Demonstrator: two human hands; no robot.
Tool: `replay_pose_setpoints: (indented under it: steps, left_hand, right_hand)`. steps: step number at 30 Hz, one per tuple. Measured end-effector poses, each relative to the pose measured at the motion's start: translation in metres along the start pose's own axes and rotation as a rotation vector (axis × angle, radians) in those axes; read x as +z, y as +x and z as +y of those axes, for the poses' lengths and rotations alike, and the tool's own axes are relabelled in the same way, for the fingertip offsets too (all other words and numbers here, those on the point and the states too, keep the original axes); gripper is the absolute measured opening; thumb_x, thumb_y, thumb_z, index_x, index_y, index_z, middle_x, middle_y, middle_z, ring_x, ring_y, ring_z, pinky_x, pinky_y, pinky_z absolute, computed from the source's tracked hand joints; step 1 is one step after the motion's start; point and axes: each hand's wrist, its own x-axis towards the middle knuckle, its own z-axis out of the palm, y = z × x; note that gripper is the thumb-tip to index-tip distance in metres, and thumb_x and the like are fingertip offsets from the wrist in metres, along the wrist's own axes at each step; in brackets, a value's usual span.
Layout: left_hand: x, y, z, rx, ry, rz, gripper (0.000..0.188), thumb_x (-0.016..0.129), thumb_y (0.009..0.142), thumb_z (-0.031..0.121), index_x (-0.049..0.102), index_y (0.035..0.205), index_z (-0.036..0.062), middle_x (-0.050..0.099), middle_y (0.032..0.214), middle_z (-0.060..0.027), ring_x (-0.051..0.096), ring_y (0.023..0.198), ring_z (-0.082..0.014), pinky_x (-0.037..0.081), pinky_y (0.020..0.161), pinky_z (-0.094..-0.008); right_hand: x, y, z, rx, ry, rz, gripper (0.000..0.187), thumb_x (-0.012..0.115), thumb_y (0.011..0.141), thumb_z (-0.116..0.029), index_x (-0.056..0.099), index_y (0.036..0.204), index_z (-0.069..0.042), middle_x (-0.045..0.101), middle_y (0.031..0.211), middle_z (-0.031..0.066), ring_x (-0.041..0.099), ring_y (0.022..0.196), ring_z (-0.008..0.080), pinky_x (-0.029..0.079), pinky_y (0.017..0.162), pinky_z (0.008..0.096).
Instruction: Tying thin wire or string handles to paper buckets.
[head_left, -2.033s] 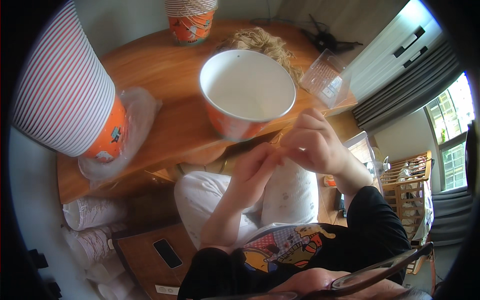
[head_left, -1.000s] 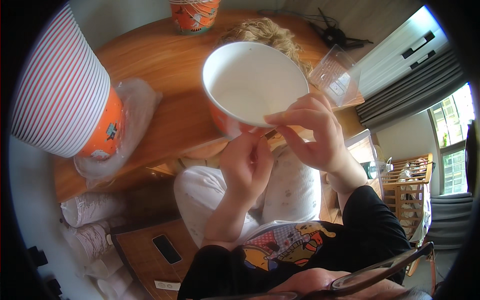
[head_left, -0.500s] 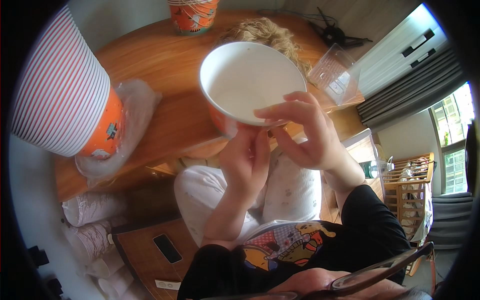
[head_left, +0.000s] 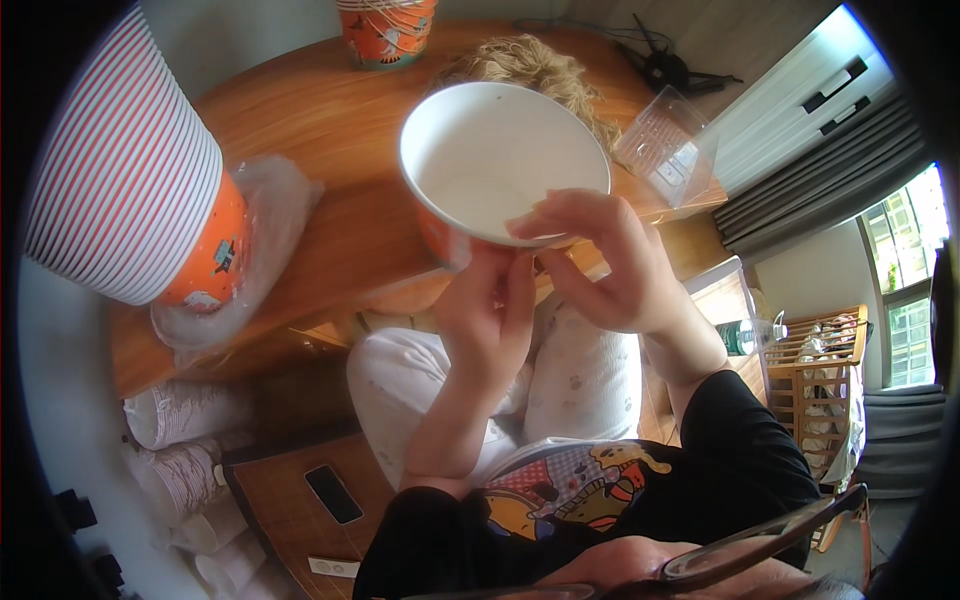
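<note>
A large paper bucket [head_left: 500,165], white inside and orange outside, tilts its open mouth toward me at the table's near edge. My left hand [head_left: 490,310] is closed in a pinch against its near outer side, just under the rim. What lies between those fingertips is hidden. My right hand [head_left: 615,265] grips the near rim, with fingers bent over into the mouth and the thumb below on the outside. Behind the bucket lies a tangled bundle of tan cords [head_left: 540,65].
A tall stack of orange buckets [head_left: 150,180] leans at the left on a clear plastic bag [head_left: 270,220]. Another orange bucket [head_left: 387,30], wrapped with cords, stands at the back. A clear plastic box [head_left: 670,150] sits at the table's right. Below left lies a phone [head_left: 334,494].
My right hand's fingers have bent a little more and shifted slightly at the rim. The bucket and my left hand have hardly moved.
</note>
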Motion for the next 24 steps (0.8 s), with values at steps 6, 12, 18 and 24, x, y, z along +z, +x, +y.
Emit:
replay_pose_setpoints:
  steps: [6, 12, 18, 24]
  left_hand:
    - [-0.001, -0.003, 0.004, 0.025, -0.046, -0.025, 0.010, 0.055, 0.093, 0.009, 0.055, 0.090, -0.0008, 0.060, 0.076, -0.0031, 0.053, 0.063, -0.0055, 0.044, 0.060, -0.0196]
    - [-0.009, -0.009, 0.004, 0.058, -0.273, 0.019, 0.013, 0.055, 0.093, 0.011, 0.055, 0.091, -0.0017, 0.061, 0.092, -0.0085, 0.059, 0.078, -0.0111, 0.048, 0.072, -0.0250]
    - [-0.021, -0.006, 0.003, 0.002, -0.360, -0.228, 0.014, 0.057, 0.090, 0.004, 0.060, 0.101, -0.0027, 0.068, 0.100, -0.0160, 0.067, 0.089, -0.0188, 0.052, 0.078, -0.0262]
    - [-0.019, -0.002, 0.009, -0.237, -0.555, -0.250, 0.014, 0.056, 0.090, 0.002, 0.059, 0.102, -0.0050, 0.067, 0.100, -0.0155, 0.064, 0.101, -0.0230, 0.051, 0.089, -0.0312]
  right_hand:
    - [-0.004, 0.003, -0.002, -0.054, -0.074, -0.003, 0.035, 0.061, 0.079, 0.005, 0.050, 0.112, 0.000, 0.063, 0.105, 0.0154, 0.066, 0.092, 0.0284, 0.054, 0.080, 0.0347]
    - [-0.007, -0.015, -0.011, -0.159, -0.216, 0.082, 0.027, 0.060, 0.070, 0.007, 0.055, 0.095, -0.002, 0.064, 0.111, 0.0202, 0.064, 0.100, 0.0293, 0.044, 0.095, 0.0448]
    - [0.031, -0.058, -0.006, -0.215, 0.054, 0.154, 0.024, 0.065, 0.069, 0.006, 0.050, 0.085, -0.002, 0.057, 0.119, 0.0273, 0.056, 0.115, 0.0383, 0.036, 0.104, 0.0492]
    - [0.062, -0.082, -0.013, -0.052, 0.125, 0.299, 0.046, 0.068, 0.069, 0.006, 0.046, 0.108, 0.000, 0.051, 0.123, 0.0274, 0.052, 0.118, 0.0390, 0.041, 0.100, 0.0451]
